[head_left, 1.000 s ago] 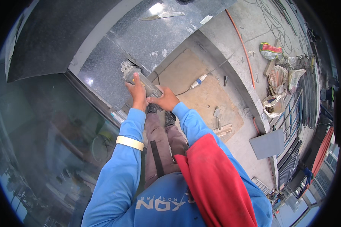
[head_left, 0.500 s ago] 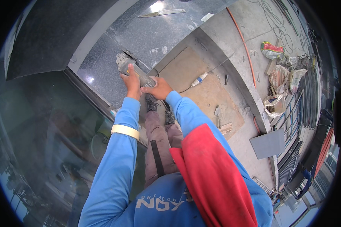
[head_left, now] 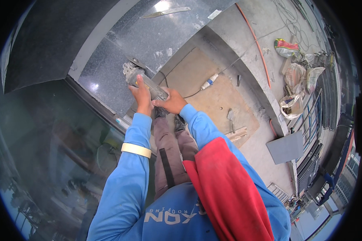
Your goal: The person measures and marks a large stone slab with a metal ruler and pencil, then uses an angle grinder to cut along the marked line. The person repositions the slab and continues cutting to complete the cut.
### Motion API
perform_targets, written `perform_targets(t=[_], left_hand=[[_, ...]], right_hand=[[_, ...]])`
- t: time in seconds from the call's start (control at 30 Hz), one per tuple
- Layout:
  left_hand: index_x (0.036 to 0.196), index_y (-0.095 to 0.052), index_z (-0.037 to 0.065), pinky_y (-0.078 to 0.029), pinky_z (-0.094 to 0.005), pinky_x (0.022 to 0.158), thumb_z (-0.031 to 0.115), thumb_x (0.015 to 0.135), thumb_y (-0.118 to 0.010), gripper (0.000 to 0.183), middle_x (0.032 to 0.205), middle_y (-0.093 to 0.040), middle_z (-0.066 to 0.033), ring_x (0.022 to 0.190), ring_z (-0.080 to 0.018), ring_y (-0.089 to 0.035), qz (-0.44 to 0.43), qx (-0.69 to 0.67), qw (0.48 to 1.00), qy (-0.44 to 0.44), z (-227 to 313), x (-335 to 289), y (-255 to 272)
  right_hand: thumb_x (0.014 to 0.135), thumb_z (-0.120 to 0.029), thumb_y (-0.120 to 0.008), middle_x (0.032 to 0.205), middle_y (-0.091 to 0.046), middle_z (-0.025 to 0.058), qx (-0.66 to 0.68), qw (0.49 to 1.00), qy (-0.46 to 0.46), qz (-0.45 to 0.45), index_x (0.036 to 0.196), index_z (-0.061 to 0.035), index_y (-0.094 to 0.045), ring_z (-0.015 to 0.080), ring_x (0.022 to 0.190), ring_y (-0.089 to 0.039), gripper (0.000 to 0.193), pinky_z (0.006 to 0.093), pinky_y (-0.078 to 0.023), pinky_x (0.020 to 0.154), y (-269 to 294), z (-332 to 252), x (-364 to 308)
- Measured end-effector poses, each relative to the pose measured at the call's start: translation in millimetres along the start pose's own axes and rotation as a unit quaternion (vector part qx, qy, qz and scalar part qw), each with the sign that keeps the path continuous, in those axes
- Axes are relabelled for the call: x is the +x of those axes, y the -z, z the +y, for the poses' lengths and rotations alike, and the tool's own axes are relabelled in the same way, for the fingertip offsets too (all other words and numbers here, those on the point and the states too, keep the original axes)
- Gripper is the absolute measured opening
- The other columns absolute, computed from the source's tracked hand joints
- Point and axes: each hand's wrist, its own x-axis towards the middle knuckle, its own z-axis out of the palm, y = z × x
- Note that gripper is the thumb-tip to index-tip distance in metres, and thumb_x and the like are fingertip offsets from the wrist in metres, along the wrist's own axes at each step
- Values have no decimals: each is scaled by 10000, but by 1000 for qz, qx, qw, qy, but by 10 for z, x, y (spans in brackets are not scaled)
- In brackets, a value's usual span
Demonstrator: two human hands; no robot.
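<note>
Both my hands grip a dusty grey angle grinder [head_left: 152,85] above the near edge of a dark speckled stone slab [head_left: 112,50]. My left hand [head_left: 141,96] is closed around the body just behind its head, thumb lying along the top. Around the rear end wraps my right hand [head_left: 173,102]. The cutting disc [head_left: 137,62] shows at the far side of the head, tilted, close over the slab; whether it touches the stone I cannot tell. From the rear a dark cord runs to a white and blue plug connector [head_left: 210,82] on a brown board.
A thin metal strip [head_left: 165,13] lies farther back on the slab. The brown board [head_left: 213,108] holds a trowel [head_left: 231,117] and a wood offcut [head_left: 238,135]. To the right are an orange hose [head_left: 254,38], sacks [head_left: 296,75] and stacked metal bars [head_left: 328,100]. Dark glass [head_left: 48,132] stands at left.
The grinder has turned a little, so more of its disc's face shows. Both hands keep their grip and sit slightly lower and to the right in view.
</note>
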Motion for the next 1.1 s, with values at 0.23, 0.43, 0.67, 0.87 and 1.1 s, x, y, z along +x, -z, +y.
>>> perform_targets(t=[0.23,0.43,0.67,0.87,1.1], left_hand=[[1590,-29,-108,-372,-425,1175,499,1007,-612,1024,1605,-273,-311,1453,-390,-393,31,29,999,27,199,221,-25],[1590,-53,-100,-365,-423,1175,479,1019,-605,983,1597,-295,-299,1446,-374,-396,33,20,998,48,216,28,-48],[1570,-143,-88,-400,-428,1137,424,1041,-591,861,1557,-355,-268,1394,-341,-454,8,-2,1000,12,29,-215,-45],[1567,-177,-60,-446,-424,1095,410,1037,-604,827,1524,-393,-250,1356,-331,-489,14,4,1000,0,122,16,-53],[1558,-221,-26,-458,-424,1082,408,1034,-610,784,1502,-423,-233,1325,-319,-513,50,11,997,51,213,165,-49]], right_hand=[[815,-294,-857,944,-745,98,-19,1000,-9,-21,1270,4,-674,129,774,-661,573,306,-538,694,-36,-107,301],[791,-286,-860,977,-754,147,-21,999,-37,-9,1251,20,-677,186,849,-689,582,344,-543,794,-4,-241,49],[784,-283,-859,1021,-758,165,-22,1000,-6,9,1291,24,-651,208,910,-692,629,355,-534,858,43,-110,-205],[779,-287,-862,997,-757,156,1,1000,-21,-15,1259,3,-682,207,887,-691,589,356,-538,842,23,-94,78],[808,-314,-858,979,-753,119,-18,999,-29,-21,1265,16,-670,171,836,-678,594,337,-553,778,-18,-161,210]])
